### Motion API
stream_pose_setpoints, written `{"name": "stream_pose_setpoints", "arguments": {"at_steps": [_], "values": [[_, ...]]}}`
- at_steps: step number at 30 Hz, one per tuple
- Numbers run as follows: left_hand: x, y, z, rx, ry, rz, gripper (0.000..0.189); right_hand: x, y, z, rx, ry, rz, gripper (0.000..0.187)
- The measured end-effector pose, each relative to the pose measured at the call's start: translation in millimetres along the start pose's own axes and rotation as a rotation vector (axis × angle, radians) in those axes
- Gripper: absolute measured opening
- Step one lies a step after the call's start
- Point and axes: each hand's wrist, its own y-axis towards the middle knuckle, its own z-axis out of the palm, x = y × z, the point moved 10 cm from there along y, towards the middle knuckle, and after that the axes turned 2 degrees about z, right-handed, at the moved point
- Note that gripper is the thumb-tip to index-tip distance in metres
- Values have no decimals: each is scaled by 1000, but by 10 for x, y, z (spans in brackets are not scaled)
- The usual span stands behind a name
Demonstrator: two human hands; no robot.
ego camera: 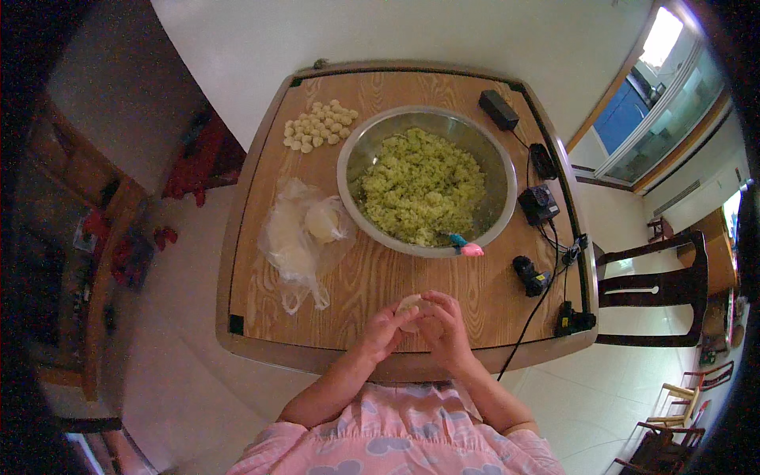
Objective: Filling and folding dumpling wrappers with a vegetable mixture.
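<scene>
A small pale piece of dough (409, 304) is held between my left hand (382, 333) and my right hand (444, 329), above the near edge of the wooden table. Fingers of both hands close around it and partly hide it. Beyond them stands a large steel bowl (504, 217) of crumbly yellow-green filling (424, 184). A spoon or similar utensil with a pink and teal handle (469, 246) leans on the bowl's near rim. Left of the bowl lie clear plastic bags (291, 243), one around a round pale lump (325, 221). Several small dough balls (320, 124) sit at the far left.
Along the right side of the wooden table (368, 279) lie a black power adapter (499, 110), another black adapter (538, 203), cables and small black devices (530, 276). One cable hangs over the near edge. A dark wooden chair (653, 290) stands to the right; a wall rises behind the table.
</scene>
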Motion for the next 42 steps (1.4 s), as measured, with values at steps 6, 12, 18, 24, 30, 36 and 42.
{"name": "stream_pose_setpoints", "arguments": {"at_steps": [6, 12, 18, 24, 30, 36, 42], "values": [[75, 141, -155, 68, -175, 39, 33, 27, 62, -104, -44, -141, -68, 15], [-50, -13, -61, -53, 19, -24, 32, 1, 130, -73, -6, -144, -39, 24], [47, 45, -154, 14, 31, 24, 38, 161, 130, 76, 116, -119, -132, 33], [38, 56, -172, 2, 37, 39, 34, 22, 123, 24, 63, -117, -119, 29], [193, 106, -249, 46, -111, -62, 32, -53, 102, 91, 118, 1, -35, 27], [180, 22, -213, -30, -69, -145, 33, 28, 95, 208, 179, -136, -157, 31], [209, 31, -235, 2, -92, -158, 33, -2, 94, 165, 165, -132, -138, 32]]}}
